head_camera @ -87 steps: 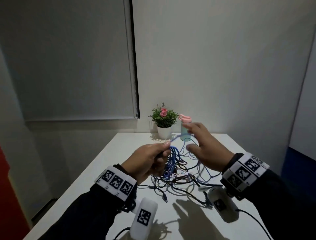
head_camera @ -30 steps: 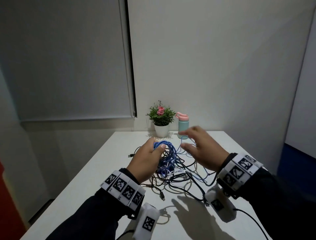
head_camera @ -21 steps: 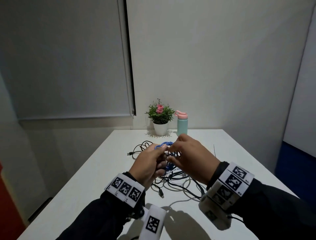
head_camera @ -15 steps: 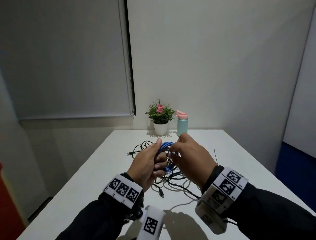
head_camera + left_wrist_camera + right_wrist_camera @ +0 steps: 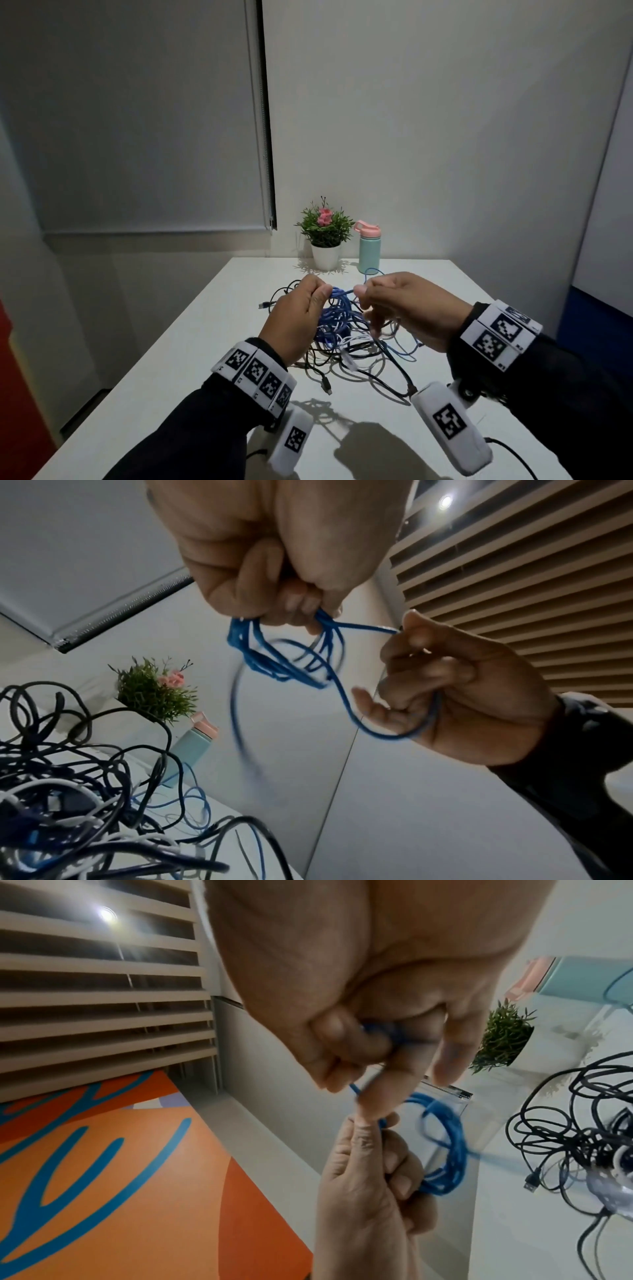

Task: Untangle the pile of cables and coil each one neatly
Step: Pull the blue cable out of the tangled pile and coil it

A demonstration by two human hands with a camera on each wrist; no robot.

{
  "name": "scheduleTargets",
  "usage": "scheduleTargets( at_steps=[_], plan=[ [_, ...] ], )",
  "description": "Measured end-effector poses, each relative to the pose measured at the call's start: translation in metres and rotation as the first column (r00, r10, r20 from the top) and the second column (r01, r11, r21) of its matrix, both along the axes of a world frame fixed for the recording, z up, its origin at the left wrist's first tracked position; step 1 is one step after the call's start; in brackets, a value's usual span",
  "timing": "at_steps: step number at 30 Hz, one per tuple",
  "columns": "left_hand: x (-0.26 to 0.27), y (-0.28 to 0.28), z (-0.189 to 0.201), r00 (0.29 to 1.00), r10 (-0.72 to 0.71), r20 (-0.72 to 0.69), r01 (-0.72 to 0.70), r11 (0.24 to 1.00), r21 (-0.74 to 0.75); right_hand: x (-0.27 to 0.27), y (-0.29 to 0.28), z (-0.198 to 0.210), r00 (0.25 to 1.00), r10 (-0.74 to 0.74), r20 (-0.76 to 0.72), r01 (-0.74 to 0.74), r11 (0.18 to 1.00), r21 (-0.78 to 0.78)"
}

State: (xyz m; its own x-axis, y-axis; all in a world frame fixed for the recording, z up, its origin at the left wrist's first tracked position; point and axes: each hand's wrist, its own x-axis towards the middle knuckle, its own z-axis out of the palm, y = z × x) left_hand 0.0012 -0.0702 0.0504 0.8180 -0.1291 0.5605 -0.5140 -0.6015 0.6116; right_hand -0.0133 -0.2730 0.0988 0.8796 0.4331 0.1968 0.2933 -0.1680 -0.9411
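Observation:
A blue cable (image 5: pixel 334 313) hangs in several loops above the white table (image 5: pixel 191 342). My left hand (image 5: pixel 301 311) grips the top of the loops (image 5: pixel 274 658) in a fist. My right hand (image 5: pixel 394 305) pinches a short stretch of the same blue cable (image 5: pixel 363 627) between thumb and forefinger, and a further loop of it runs under the curled fingers (image 5: pixel 394 734). Both hands are raised over a tangle of black, white and blue cables (image 5: pixel 352 349). In the right wrist view the blue loops (image 5: pixel 448 1150) dangle below the left fist (image 5: pixel 369 1167).
A potted plant (image 5: pixel 325 240) and a mint bottle with a pink lid (image 5: pixel 369 250) stand at the table's far edge by the wall. Black cable ends with plugs (image 5: pixel 263 304) spread left of the tangle. Table edges run close on both sides.
The hands, which met at the blue loops half a second ago, have drawn a little apart, with a short stretch of blue cable pulled taut between them.

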Motion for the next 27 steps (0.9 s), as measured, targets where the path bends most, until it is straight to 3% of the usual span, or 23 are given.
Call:
scheduleTargets(
  at_steps=[4, 6, 8, 12, 15, 17, 20, 23, 25, 27],
  plan=[
    [0.004, 0.003, -0.002, 1.000, -0.012, -0.028, 0.011, 0.999, -0.030, 0.002, -0.002, 0.001, 0.998, -0.022, -0.052, 0.023, 1.000, 0.013],
    [0.004, 0.003, -0.005, 0.987, -0.117, -0.107, 0.104, 0.987, -0.120, 0.004, -0.004, 0.004, 0.986, -0.133, 0.098, 0.141, 0.987, -0.077],
    [0.002, 0.004, -0.008, 0.962, -0.204, -0.182, 0.170, 0.968, -0.184, 0.008, -0.011, 0.010, 0.916, -0.226, 0.331, 0.296, 0.939, -0.175],
    [-0.004, 0.009, -0.014, 0.957, -0.174, -0.233, 0.163, 0.984, -0.065, 0.010, -0.020, 0.020, 0.773, -0.152, 0.616, 0.490, 0.760, -0.427],
    [-0.001, 0.011, -0.012, 0.965, -0.121, -0.232, 0.106, 0.991, -0.077, 0.008, -0.015, 0.018, 0.681, -0.150, 0.717, 0.599, 0.677, -0.427],
    [0.003, 0.010, -0.007, 0.982, -0.048, -0.184, 0.038, 0.998, -0.055, 0.008, -0.015, 0.015, 0.752, -0.164, 0.638, 0.501, 0.771, -0.393],
    [0.010, 0.011, -0.003, 0.981, 0.073, -0.179, -0.082, 0.996, -0.045, 0.006, -0.019, 0.016, 0.958, -0.084, 0.274, 0.178, 0.925, -0.337],
    [0.015, 0.018, -0.004, 0.970, 0.120, -0.212, -0.134, 0.990, -0.052, 0.005, -0.024, 0.020, 0.997, 0.069, -0.028, -0.073, 0.984, -0.165],
    [0.017, 0.020, -0.005, 0.968, 0.099, -0.230, -0.114, 0.992, -0.051, 0.009, -0.025, 0.020, 0.997, 0.071, 0.009, -0.070, 0.992, -0.101],
    [0.015, 0.020, -0.007, 0.957, 0.005, -0.289, -0.031, 0.996, -0.087, 0.017, -0.026, 0.019, 0.960, -0.062, 0.275, 0.122, 0.971, -0.205]
  ],
)
